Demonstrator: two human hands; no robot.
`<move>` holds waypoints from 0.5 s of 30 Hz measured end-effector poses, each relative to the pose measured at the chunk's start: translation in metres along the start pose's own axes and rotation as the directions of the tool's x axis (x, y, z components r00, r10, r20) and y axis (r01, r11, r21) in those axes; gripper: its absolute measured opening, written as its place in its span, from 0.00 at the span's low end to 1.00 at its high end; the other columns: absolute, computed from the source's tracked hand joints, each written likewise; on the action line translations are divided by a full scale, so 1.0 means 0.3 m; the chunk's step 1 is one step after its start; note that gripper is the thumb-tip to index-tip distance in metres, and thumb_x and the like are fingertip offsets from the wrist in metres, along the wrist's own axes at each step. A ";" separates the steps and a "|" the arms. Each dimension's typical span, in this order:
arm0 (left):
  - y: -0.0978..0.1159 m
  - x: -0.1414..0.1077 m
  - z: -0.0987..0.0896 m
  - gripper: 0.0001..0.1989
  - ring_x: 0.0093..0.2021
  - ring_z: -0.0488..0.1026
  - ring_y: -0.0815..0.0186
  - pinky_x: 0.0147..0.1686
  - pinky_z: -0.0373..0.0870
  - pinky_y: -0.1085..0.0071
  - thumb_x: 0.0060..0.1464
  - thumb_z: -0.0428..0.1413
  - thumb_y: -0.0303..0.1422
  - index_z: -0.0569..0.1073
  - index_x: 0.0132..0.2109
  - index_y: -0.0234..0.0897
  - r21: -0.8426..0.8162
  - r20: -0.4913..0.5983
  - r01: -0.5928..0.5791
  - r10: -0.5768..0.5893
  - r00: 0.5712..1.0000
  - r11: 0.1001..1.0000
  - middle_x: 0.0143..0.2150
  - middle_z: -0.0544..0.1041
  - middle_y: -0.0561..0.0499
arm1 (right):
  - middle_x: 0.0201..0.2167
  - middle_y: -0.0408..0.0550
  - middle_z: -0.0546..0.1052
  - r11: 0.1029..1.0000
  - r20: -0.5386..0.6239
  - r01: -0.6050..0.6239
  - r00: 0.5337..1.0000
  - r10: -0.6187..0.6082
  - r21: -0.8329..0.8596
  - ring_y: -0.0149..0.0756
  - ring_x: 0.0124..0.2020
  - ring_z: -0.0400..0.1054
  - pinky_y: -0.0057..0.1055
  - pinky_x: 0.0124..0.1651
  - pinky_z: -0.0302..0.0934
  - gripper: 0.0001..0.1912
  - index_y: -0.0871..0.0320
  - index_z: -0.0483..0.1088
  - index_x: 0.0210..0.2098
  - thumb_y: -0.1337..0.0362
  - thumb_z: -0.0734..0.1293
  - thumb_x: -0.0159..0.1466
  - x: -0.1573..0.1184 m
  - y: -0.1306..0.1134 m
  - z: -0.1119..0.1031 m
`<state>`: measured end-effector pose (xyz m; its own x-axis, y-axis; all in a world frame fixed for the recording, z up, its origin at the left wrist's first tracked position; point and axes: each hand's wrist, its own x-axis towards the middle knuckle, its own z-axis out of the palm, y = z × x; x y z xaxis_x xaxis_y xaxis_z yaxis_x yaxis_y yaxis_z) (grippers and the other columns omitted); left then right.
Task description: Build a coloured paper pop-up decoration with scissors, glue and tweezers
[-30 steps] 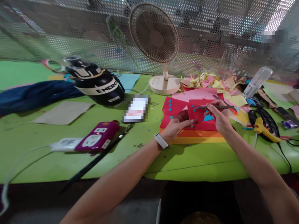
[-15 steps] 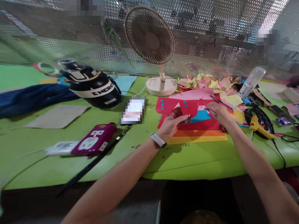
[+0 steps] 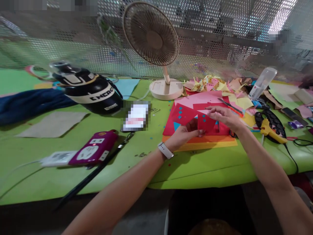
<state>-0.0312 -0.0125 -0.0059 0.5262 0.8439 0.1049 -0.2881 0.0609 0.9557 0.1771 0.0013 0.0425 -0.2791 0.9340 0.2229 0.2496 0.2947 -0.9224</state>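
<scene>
My left hand [image 3: 184,134] has its thumb and fingers closed on a red paper piece [image 3: 187,114] decorated with small blue diamonds. It holds the piece above a stack of red, orange and yellow sheets [image 3: 220,141]. My right hand [image 3: 223,117] is close to the right end of the piece, palm down, with fingers stretched out and apart. Whether its fingertips touch the paper I cannot tell. Part of a blue paper [image 3: 176,125] shows beneath the held piece. Below the right hand a black loop [image 3: 232,133] is partly hidden.
Behind the hands lie pink paper [image 3: 195,99], paper scraps [image 3: 212,83] and an orange-and-black tool [image 3: 230,106]. A yellow glue gun [image 3: 269,131] lies right. Leftward are a phone [image 3: 136,116], purple power strip [image 3: 94,147] and black jug [image 3: 95,94]; a fan [image 3: 166,89] stands behind.
The red piece has turned and swung lower in my left hand, covering most of the blue paper. My right hand has moved left, its fingers now straighter. The camera view has shifted slightly.
</scene>
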 end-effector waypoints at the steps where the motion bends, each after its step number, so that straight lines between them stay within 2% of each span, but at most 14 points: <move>1: -0.002 0.000 0.000 0.15 0.35 0.77 0.65 0.33 0.75 0.71 0.44 0.68 0.32 0.75 0.40 0.34 0.004 0.010 -0.004 0.004 1.000 1.000 0.39 0.79 0.47 | 0.46 0.48 0.78 1.000 0.017 -0.025 1.000 0.025 0.011 0.38 0.47 0.72 0.34 0.47 0.65 0.10 0.55 0.76 0.29 0.55 0.73 0.55 -0.004 -0.004 0.012; 5: -0.014 0.000 -0.007 0.16 0.36 0.77 0.65 0.37 0.76 0.68 0.44 0.67 0.31 0.75 0.42 0.35 -0.013 -0.014 0.020 -0.020 1.000 1.000 0.42 0.78 0.48 | 0.43 0.48 0.79 0.999 0.034 -0.039 0.999 0.038 0.035 0.38 0.46 0.72 0.36 0.48 0.66 0.10 0.55 0.75 0.26 0.57 0.77 0.50 -0.005 0.010 0.047; 9: -0.024 -0.001 -0.013 0.18 0.37 0.77 0.64 0.41 0.76 0.65 0.43 0.67 0.28 0.74 0.43 0.36 -0.018 -0.044 0.057 -0.057 0.997 0.998 0.43 0.77 0.49 | 0.42 0.48 0.79 0.999 0.028 -0.028 0.999 0.027 0.033 0.39 0.47 0.73 0.40 0.51 0.65 0.10 0.55 0.75 0.25 0.56 0.76 0.51 0.001 0.029 0.062; 15: -0.028 -0.001 -0.015 0.17 0.38 0.77 0.64 0.39 0.76 0.66 0.45 0.66 0.28 0.73 0.43 0.35 -0.024 -0.033 0.063 -0.064 0.997 0.998 0.45 0.76 0.48 | 0.40 0.47 0.80 0.999 -0.019 0.023 1.000 -0.023 0.026 0.41 0.50 0.72 0.45 0.57 0.62 0.08 0.53 0.76 0.24 0.59 0.76 0.51 0.009 0.060 0.075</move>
<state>-0.0324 -0.0109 -0.0152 0.5168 0.8554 0.0345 -0.2736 0.1268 0.9534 0.1598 0.0046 0.0195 -0.2669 0.9308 0.2496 0.2190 0.3108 -0.9249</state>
